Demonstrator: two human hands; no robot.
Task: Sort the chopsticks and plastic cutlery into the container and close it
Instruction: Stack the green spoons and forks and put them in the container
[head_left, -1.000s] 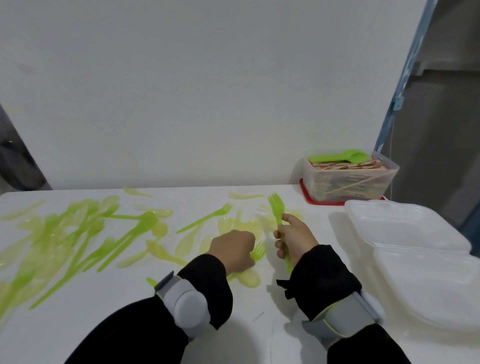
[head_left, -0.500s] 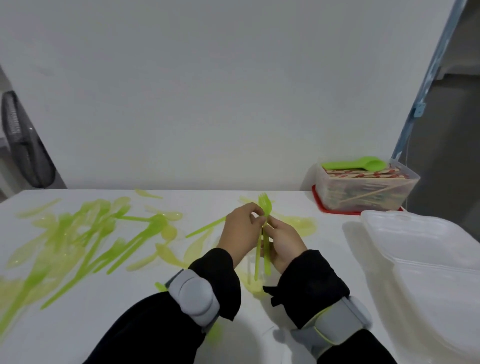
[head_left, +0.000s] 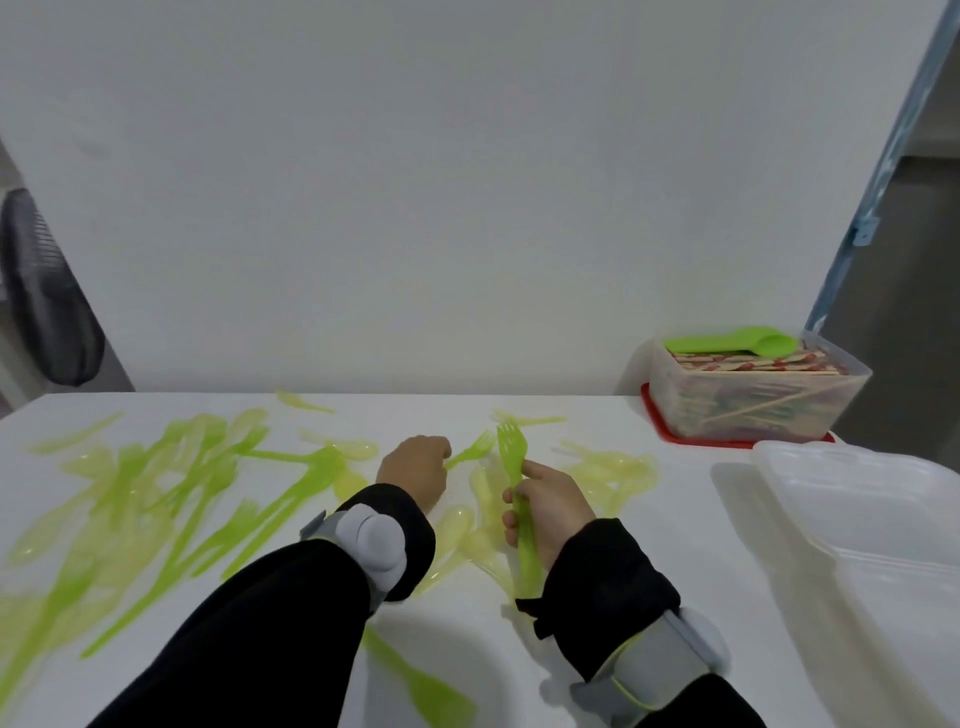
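**Forks in both hands, most of the pile still on the table**

Your right hand has its fingers curled tight around a bunch of green forks, tines pointing up and handles sticking out below your palm. It looks like more than one fork in there, but I can't count them. Your left hand is down at the table with its fingers closed on the handle of a single fork, tines aimed away from you toward the right.

Progress-wise, I'd say you're early to midway. The clear container at the far right, sitting on its red lid, already has the wrapped chopsticks packed in, with a green spoon lying on top. So chopsticks look mostly done. The cutlery is the big leftover: loose green forks and spoons are spread across the left of the white table, with paler ones just past your right hand. The lid isn't on yet either. A white foam box sits open at your right
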